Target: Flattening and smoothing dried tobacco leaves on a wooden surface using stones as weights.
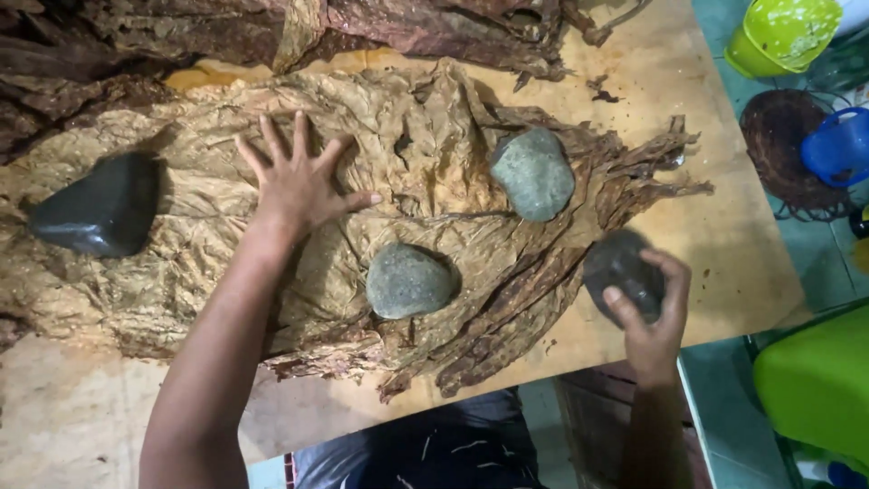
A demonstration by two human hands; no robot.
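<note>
The upper left corner is filled by a heap of darker brown leaves (136,45), cut off by the frame edges and too shadowed to separate leaf from leaf. The green plastic container (819,380) at the lower right is cropped by the frame, as are the yellow-green bucket (783,34) and the blue container (837,145) at the upper right; a round dark woven object (778,149) beside the blue container is hard to identify. No labels or signs are legible on any of these. On the wooden table (724,235) lies a spread stack of flattened light brown dried leaves (217,244), with darker crumpled stem ends fanning toward the right. The left hand (294,186) is open, fingers splayed, palm pressed flat on the leaf stack. The right hand (656,312) is closed around a dark grey stone (620,272), held just over the right tips of the leaves near the table's front edge. Three further stones rest on the leaves: a grey-green stone (532,174) at upper centre, a rounded grey stone (407,281) near the middle, and a black angular stone (95,206) at far left. The underside of every stone is hidden.
</note>
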